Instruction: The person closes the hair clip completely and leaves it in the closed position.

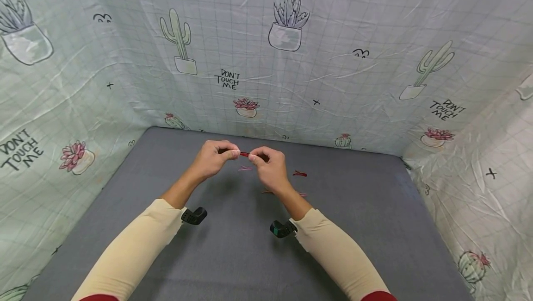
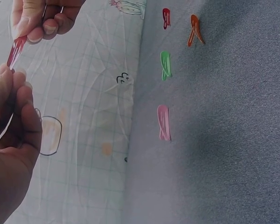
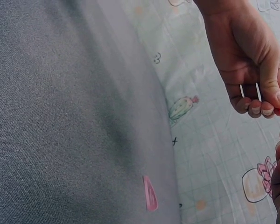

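Raised over the far part of the table, a red snap hair clip (image 1: 244, 154) is pinched at both ends. My left hand (image 1: 213, 158) has one end between thumb and fingers, and my right hand (image 1: 271, 167) pinches the other. In the left wrist view the held clip's slotted middle shows between the fingertips; its ends are covered. Below the hands, a pink hair clip (image 2: 164, 122), a green one (image 2: 165, 65), another red one (image 2: 166, 18) and an orange one (image 2: 195, 30) lie apart on the grey cloth.
A grey cloth covers the table (image 1: 233, 259). Behind and beside it hangs a pale curtain (image 1: 266, 83) printed with cacti. Another pinkish clip (image 1: 303, 194) lies partly hidden by the right wrist. Small black cameras (image 1: 194, 216) sit at both wrists.
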`<control>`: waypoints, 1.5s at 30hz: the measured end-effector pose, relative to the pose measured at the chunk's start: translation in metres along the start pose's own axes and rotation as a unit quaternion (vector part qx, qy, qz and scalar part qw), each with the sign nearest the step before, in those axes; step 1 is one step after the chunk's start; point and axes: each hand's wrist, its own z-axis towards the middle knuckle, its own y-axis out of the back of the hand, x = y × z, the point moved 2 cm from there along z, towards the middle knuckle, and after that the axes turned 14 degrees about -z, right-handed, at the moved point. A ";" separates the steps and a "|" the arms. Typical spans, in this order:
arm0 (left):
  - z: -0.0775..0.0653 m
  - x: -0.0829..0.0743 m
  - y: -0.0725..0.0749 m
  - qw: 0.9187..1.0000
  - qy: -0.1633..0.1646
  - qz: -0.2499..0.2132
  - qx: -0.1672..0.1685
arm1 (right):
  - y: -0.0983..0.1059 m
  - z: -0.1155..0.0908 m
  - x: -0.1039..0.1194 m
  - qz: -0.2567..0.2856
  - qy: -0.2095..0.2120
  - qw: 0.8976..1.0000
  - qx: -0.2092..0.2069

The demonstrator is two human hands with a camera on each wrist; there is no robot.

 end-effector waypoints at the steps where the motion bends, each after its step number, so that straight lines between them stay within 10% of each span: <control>1: 0.000 0.001 -0.001 1.000 0.000 -0.001 -0.001 | 0.000 0.000 0.000 -0.001 0.001 1.000 0.000; 45: -0.004 -0.008 0.000 1.000 -0.023 -0.002 0.007 | 0.002 0.000 0.004 0.033 0.019 0.999 0.025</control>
